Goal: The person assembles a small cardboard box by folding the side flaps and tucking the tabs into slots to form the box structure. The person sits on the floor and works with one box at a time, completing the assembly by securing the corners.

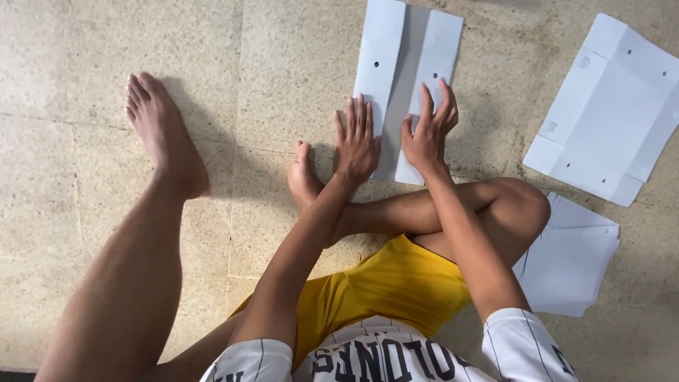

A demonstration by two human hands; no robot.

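A white die-cut cardboard sheet (403,64) lies on the stone floor in front of me, its two long side flaps folded inward over a grey middle strip. My left hand (356,145) presses flat on the left flap near its lower end, fingers spread. My right hand (428,131) presses flat on the right flap, fingers apart. Neither hand grips anything; both palms rest on the sheet.
I sit on the speckled stone floor (85,212) with my left leg (152,184) stretched out and my right leg bent across. Another unfolded white cardboard blank (608,113) lies at the upper right. A stack of flat white blanks (573,262) sits beside my right knee.
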